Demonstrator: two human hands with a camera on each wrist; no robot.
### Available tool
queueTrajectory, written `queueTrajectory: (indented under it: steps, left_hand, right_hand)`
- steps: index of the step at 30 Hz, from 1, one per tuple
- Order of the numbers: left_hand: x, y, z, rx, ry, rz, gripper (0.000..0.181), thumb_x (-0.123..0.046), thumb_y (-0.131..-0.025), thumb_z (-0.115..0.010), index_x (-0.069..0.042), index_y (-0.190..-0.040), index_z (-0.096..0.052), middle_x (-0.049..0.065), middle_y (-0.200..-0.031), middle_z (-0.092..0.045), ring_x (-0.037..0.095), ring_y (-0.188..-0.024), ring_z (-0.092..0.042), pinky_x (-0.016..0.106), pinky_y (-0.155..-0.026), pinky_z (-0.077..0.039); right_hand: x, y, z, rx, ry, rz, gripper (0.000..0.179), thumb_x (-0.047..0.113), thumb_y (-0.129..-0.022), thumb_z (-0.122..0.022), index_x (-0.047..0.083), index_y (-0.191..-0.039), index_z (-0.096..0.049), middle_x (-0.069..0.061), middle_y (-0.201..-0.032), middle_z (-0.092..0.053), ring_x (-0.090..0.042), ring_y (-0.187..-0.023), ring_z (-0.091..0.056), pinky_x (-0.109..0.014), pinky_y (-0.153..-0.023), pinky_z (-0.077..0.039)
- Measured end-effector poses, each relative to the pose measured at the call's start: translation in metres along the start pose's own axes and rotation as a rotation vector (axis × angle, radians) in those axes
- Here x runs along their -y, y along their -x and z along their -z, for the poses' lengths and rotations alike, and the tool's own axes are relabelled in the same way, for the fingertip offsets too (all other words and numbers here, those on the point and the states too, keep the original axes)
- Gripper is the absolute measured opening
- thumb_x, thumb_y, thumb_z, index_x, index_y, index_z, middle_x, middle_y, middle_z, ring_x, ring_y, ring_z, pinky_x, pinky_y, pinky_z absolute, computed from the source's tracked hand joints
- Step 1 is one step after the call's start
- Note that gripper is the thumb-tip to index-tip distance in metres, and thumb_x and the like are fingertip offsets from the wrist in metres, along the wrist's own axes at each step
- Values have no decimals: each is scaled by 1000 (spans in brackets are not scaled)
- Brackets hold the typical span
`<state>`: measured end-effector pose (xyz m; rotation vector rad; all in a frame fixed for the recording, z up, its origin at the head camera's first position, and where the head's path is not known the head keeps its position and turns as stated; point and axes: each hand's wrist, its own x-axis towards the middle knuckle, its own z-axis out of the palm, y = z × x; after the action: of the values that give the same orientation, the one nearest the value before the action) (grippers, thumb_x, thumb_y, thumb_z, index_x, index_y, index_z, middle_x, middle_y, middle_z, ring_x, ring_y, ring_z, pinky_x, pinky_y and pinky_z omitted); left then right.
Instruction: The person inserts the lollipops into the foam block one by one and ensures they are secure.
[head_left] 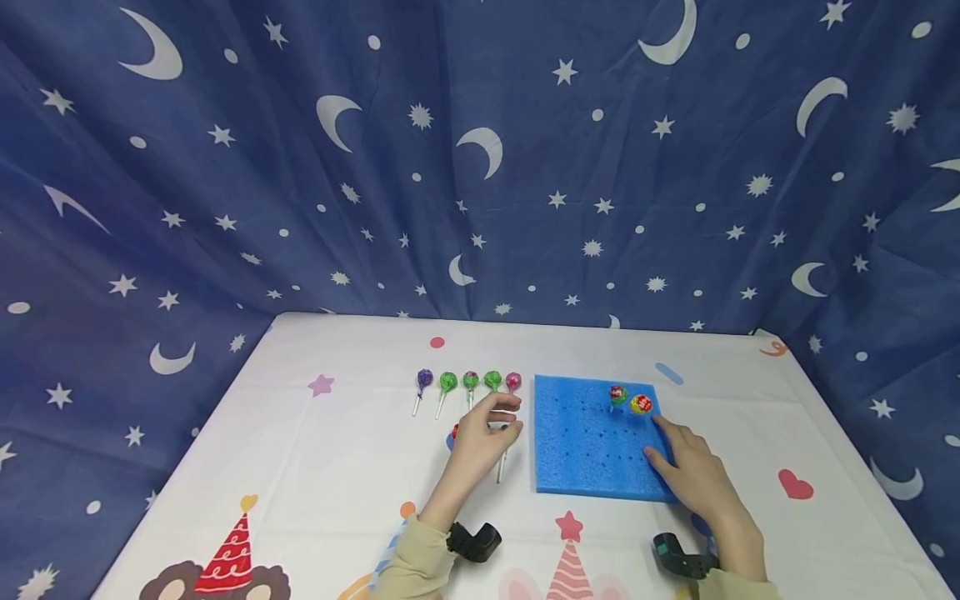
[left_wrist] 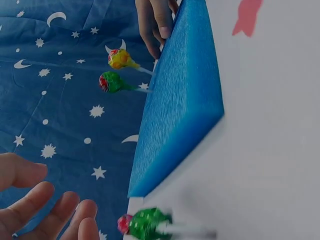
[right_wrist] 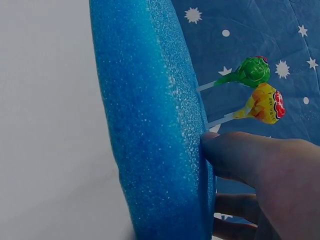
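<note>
My left hand (head_left: 480, 437) is over the table left of the blue foam block (head_left: 570, 467), fingers loosely bent and holding nothing. Beneath it, partly hidden, are a lollipop with a red and blue wrapper (head_left: 452, 438) and a white lollipop stick (head_left: 501, 468). The left wrist view has a green and red lollipop (left_wrist: 147, 223) close to the fingers. My right hand (head_left: 693, 471) rests on the block's right edge, thumb (right_wrist: 235, 152) on its upper face. A green and red lollipop (head_left: 617, 395) and a yellow and red one (head_left: 641, 404) stand upright in the foam, near the right fingers.
Behind my left hand lies a row of lollipops: a purple one (head_left: 424, 378), several green ones (head_left: 447, 382) and a pink one (head_left: 513, 382). Small holes dot the foam's upper face. A printed white cloth (head_left: 337, 467) covers the table; a blue curtain (head_left: 525, 167) hangs behind.
</note>
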<state>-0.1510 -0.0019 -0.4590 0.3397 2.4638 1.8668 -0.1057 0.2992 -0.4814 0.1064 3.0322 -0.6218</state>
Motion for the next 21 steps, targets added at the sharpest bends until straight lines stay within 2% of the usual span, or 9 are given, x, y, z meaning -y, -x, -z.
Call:
queueTrajectory:
  steps: [5,12,18,21]
  left_hand:
    - [2,8,15,3,-39,1,29,-10,-88,-65,-9,-117,-63,15,-116,-66,27,-104,-64,21,-77,-51]
    - [8,14,33,-20,-140,0,29,-9,-87,-65,-7,-115,-64,13,-114,-66,27,-101,-65,22,-76,-50]
    - [14,16,44,-42,-196,-9,27,-6,-85,-66,-7,-112,-65,14,-111,-67,24,-96,-66,21,-73,-51]
    - [18,16,49,-57,-233,-28,26,-5,-84,-67,-6,-111,-65,12,-110,-68,23,-95,-66,26,-74,-54]
  right_hand:
    - [0,0,0,5,-1,-6,67,36,-96,-53,0,-147,-30,-31,-144,-37,-54,-133,-30,-74,-101,-26]
    - [0,0,0,4,1,-5,67,36,-96,-53,0,-147,-30,-31,-144,-37,-54,-132,-30,-74,-101,-26]
    - [0,0,0,8,-5,-9,67,36,-96,-53,1,-148,-29,-30,-145,-36,-53,-133,-29,-73,-102,-26]
    - [0,1,1,7,-11,-8,67,37,-96,-52,1,-148,-29,-31,-145,-36,-53,-133,-29,-73,-102,-25]
